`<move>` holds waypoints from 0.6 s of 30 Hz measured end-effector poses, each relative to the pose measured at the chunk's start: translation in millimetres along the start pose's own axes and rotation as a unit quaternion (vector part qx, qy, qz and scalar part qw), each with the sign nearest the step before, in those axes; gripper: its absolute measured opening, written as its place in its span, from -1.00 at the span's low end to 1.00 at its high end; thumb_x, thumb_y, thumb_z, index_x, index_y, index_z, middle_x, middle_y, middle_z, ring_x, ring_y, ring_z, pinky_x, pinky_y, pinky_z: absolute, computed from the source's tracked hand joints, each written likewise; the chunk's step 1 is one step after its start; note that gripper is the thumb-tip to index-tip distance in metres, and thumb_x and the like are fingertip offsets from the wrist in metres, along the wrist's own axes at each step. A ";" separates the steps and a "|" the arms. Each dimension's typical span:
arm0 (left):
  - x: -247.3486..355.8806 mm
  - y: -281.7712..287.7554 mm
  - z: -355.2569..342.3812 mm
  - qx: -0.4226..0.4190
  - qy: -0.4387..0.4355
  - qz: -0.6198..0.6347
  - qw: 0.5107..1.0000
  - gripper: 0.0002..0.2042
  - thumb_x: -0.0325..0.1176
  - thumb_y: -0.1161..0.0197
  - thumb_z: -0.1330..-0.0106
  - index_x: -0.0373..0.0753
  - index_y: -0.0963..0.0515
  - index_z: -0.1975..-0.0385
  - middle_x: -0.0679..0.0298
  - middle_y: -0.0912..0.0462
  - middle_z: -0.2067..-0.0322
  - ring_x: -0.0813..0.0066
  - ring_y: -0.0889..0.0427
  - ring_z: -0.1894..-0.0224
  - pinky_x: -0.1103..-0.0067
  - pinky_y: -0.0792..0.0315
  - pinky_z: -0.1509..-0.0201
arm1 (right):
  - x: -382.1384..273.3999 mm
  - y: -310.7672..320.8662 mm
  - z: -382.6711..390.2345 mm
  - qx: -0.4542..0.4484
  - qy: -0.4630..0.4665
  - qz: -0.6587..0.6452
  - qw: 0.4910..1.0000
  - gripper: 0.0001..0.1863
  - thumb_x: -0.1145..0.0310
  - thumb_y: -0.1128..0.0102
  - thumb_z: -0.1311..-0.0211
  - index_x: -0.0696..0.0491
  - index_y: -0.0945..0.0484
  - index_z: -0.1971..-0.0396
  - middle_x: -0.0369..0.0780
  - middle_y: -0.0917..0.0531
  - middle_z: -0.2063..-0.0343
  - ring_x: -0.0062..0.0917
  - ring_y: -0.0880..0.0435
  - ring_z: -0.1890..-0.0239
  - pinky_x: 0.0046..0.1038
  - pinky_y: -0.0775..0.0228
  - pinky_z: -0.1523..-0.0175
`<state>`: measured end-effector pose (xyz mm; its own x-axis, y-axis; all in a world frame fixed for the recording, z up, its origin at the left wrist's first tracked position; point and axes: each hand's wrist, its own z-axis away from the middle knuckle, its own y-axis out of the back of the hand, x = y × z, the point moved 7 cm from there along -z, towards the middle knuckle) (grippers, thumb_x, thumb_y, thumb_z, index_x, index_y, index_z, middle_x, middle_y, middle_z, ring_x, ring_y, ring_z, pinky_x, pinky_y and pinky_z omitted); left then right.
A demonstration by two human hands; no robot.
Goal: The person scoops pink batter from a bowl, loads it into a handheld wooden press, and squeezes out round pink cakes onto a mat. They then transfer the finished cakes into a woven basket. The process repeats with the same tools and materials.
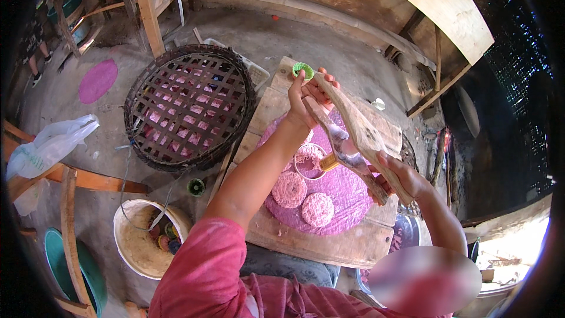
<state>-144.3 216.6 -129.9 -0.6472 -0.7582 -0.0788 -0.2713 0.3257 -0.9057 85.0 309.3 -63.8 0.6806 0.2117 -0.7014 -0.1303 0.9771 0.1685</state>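
Both hands hold a two-part wooden press [359, 119] slantwise above a wooden board. My left hand [307, 95] is closed around its far-left end. By that thumb shows a small green cup [303, 71]; whether the hand holds it, I cannot tell. My right hand [401, 178] grips the near-right end, fingers wrapped round the wood. Whitish-pink smears mark the inner side of the lower piece. Below lie round pink noodle cakes [318, 209] on a purple sheet [347, 212]. One cake sits inside a metal ring [310, 178], with a yellow cylinder [329, 162] at the ring's right edge.
Left of the wooden board [312, 250] stands a large round woven basket [189, 59] with pink pieces under its lattice. A whitish bucket [126, 247], a green tub [76, 265] and a wooden frame [69, 218] are at lower left. A fire [446, 140] burns at right.
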 end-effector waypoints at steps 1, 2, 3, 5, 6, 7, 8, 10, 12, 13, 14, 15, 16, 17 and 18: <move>0.7 0.0 3.5 0.007 -0.006 -0.008 1.000 -0.55 0.12 0.00 -0.37 -0.18 -0.50 0.14 0.20 -0.59 0.25 0.18 -0.54 0.08 0.35 -0.44 -0.05 | 1.6 -1.6 1.6 -0.002 0.002 0.000 1.000 -0.36 -0.16 0.24 -0.44 0.20 -0.45 0.05 -0.08 -0.63 0.40 -0.41 -0.66 0.45 -0.41 -0.49 0.35; 0.6 -1.3 7.1 0.005 -0.002 -0.020 1.000 -0.58 0.09 0.01 -0.38 -0.15 -0.49 0.13 0.23 -0.57 0.25 0.21 -0.52 0.08 0.36 -0.43 -0.05 | 3.0 -3.1 2.8 -0.004 0.004 0.000 1.000 -0.37 -0.15 0.24 -0.44 0.20 -0.44 0.04 -0.07 -0.63 0.40 -0.40 -0.66 0.45 -0.40 -0.50 0.36; 2.1 -2.8 10.6 0.002 0.002 -0.032 0.999 -0.62 0.06 0.02 -0.39 -0.13 -0.48 0.13 0.25 -0.55 0.25 0.25 -0.51 0.09 0.38 -0.43 -0.04 | 2.9 -6.4 3.2 -0.018 0.014 -0.005 1.000 -0.37 -0.15 0.23 -0.44 0.20 -0.44 0.04 -0.07 -0.63 0.40 -0.39 -0.67 0.45 -0.39 -0.51 0.36; 6.2 -4.3 17.6 0.003 0.009 -0.045 0.999 -0.64 0.04 0.03 -0.40 -0.11 -0.47 0.12 0.28 -0.53 0.24 0.29 -0.49 0.09 0.39 -0.42 -0.04 | 5.9 -9.4 1.5 -0.015 0.013 0.005 1.000 -0.37 -0.14 0.23 -0.44 0.20 -0.43 0.02 -0.06 -0.63 0.40 -0.38 -0.67 0.46 -0.37 -0.52 0.36; 9.7 -4.5 20.4 0.005 0.012 -0.047 0.999 -0.64 0.05 0.04 -0.39 -0.11 -0.47 0.12 0.28 -0.53 0.24 0.29 -0.48 0.08 0.39 -0.42 -0.05 | 6.4 -11.9 -0.7 -0.019 0.017 0.008 1.000 -0.37 -0.14 0.23 -0.44 0.21 -0.42 0.02 -0.06 -0.63 0.40 -0.37 -0.67 0.46 -0.36 -0.53 0.36; 13.3 -4.4 23.2 0.007 0.015 -0.048 0.999 -0.63 0.06 0.04 -0.39 -0.11 -0.46 0.12 0.28 -0.53 0.24 0.29 -0.48 0.08 0.39 -0.41 -0.05 | 6.8 -14.6 -3.5 -0.018 0.025 0.004 1.000 -0.36 -0.15 0.24 -0.44 0.21 -0.42 0.02 -0.06 -0.63 0.41 -0.37 -0.66 0.47 -0.35 -0.53 0.36; 18.0 -3.1 25.3 0.016 0.014 -0.056 0.998 -0.62 0.06 0.04 -0.38 -0.11 -0.46 0.12 0.29 -0.52 0.24 0.29 -0.48 0.07 0.39 -0.41 -0.05 | 6.9 -18.0 -7.8 -0.017 0.032 0.001 0.999 -0.35 -0.16 0.24 -0.44 0.22 -0.42 0.02 -0.06 -0.63 0.42 -0.37 -0.66 0.47 -0.35 -0.53 0.37; 29.2 -1.6 26.1 0.023 0.010 -0.071 0.997 -0.61 0.07 0.03 -0.37 -0.11 -0.46 0.12 0.29 -0.51 0.24 0.28 -0.47 0.07 0.39 -0.41 -0.05 | 6.4 -24.9 -14.6 -0.019 0.038 -0.001 0.999 -0.33 -0.18 0.24 -0.43 0.22 -0.42 0.03 -0.06 -0.62 0.45 -0.37 -0.66 0.48 -0.35 -0.53 0.39; 41.8 -2.4 19.3 0.017 0.005 -0.093 0.996 -0.59 0.11 0.05 -0.36 -0.13 -0.47 0.15 0.27 -0.53 0.27 0.25 -0.49 0.11 0.39 -0.41 -0.01 | 1.1 -32.3 -21.0 -0.037 0.048 -0.006 0.998 -0.32 -0.20 0.25 -0.42 0.22 -0.43 0.03 -0.06 -0.62 0.48 -0.37 -0.65 0.51 -0.35 -0.52 0.41; 47.4 -2.8 14.9 0.015 -0.003 -0.098 0.995 -0.55 0.14 0.08 -0.36 -0.14 -0.48 0.16 0.24 -0.54 0.28 0.22 -0.51 0.12 0.39 -0.42 0.04 | -2.9 -33.7 -25.7 -0.021 0.057 -0.005 0.998 -0.26 -0.25 0.23 -0.40 0.26 -0.47 0.09 -0.08 -0.60 0.53 -0.40 -0.63 0.57 -0.37 -0.49 0.49; 51.5 -3.4 10.0 0.013 -0.011 -0.103 0.995 -0.51 0.18 0.11 -0.37 -0.15 -0.49 0.17 0.22 -0.56 0.30 0.19 -0.53 0.14 0.38 -0.44 0.09 | -7.1 -31.8 -26.1 -0.002 0.060 0.016 0.998 -0.26 -0.25 0.21 -0.39 0.27 -0.48 0.13 -0.09 -0.60 0.54 -0.41 -0.63 0.58 -0.39 -0.48 0.51; 52.8 -5.1 5.1 0.005 -0.012 -0.086 0.996 -0.52 0.17 0.12 -0.37 -0.15 -0.49 0.18 0.21 -0.56 0.31 0.19 -0.52 0.14 0.37 -0.43 0.06 | -12.4 -30.4 -27.2 0.011 0.065 0.036 0.997 -0.24 -0.26 0.19 -0.38 0.28 -0.50 0.17 -0.10 -0.60 0.56 -0.43 -0.62 0.60 -0.40 -0.47 0.53; 51.9 -7.2 -0.1 -0.004 -0.014 -0.069 0.997 -0.52 0.16 0.12 -0.37 -0.16 -0.49 0.19 0.21 -0.56 0.32 0.18 -0.51 0.15 0.35 -0.42 0.02 | -19.5 -27.9 -27.0 0.024 0.078 0.057 0.995 -0.23 -0.27 0.18 -0.37 0.29 -0.52 0.21 -0.11 -0.59 0.57 -0.44 -0.61 0.62 -0.41 -0.46 0.56; 49.1 -9.3 -3.6 -0.013 -0.015 -0.052 0.998 -0.53 0.15 0.12 -0.37 -0.16 -0.49 0.20 0.20 -0.55 0.33 0.17 -0.50 0.15 0.33 -0.41 -0.01 | -24.1 -25.5 -23.8 0.027 0.084 0.049 0.995 -0.24 -0.25 0.15 -0.37 0.30 -0.55 0.31 -0.13 -0.59 0.61 -0.47 -0.61 0.64 -0.44 -0.45 0.58; 45.1 -9.0 -5.6 -0.005 -0.016 -0.040 0.999 -0.53 0.14 0.12 -0.38 -0.17 -0.49 0.21 0.20 -0.55 0.34 0.17 -0.50 0.15 0.33 -0.41 -0.01 | -24.7 -21.2 -21.7 0.047 0.065 0.063 0.995 -0.25 -0.24 0.15 -0.38 0.30 -0.55 0.30 -0.13 -0.59 0.62 -0.47 -0.61 0.64 -0.44 -0.45 0.58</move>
<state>-175.0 182.7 -123.0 -0.5993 -0.8003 -0.0200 -0.3291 0.2691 -0.9051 55.4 283.8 -65.1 0.5627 0.3403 -0.7534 -0.1376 0.9372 0.3206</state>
